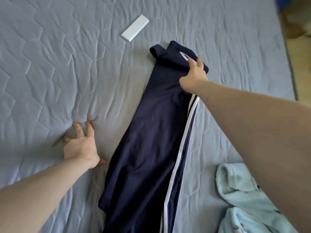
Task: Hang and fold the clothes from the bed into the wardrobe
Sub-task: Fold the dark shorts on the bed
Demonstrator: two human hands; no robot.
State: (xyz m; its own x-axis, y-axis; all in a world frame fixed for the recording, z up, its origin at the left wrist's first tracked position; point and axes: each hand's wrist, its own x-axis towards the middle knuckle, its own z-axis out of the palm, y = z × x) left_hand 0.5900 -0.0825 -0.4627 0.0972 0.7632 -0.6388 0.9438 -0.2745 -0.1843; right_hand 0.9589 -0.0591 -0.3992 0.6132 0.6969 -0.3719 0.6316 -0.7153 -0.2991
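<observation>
Navy trousers [148, 140] lie stretched lengthwise on the bed [50, 64], a smooth, slightly glossy fabric with white stripes running down the edge on the right hand's side. Their far end is folded back on itself into a short flap, and the right hand [193, 76] has its grip on that flap: fingers curled over the doubled cloth, thumb spread out to the side, the arm reaching across the striped seam. The left hand [80, 145] lies beside the trousers, apart from them, its grip released; the spread, straight fingers press into the bed cover, which dimples and puckers around the fingertips. The cover is a grey-blue quilt stitched in large hexagon shapes, soft and lightly wrinkled. Beyond the left hand's fingertips and to the left of the right-hand grip, well apart from both, lies a flat white rectangular object [135, 28] with rounded corners. Below the right forearm, near the trousers' striped edge, a pale blue fleecy garment [239, 199] sits crumpled in soft folds.
</observation>
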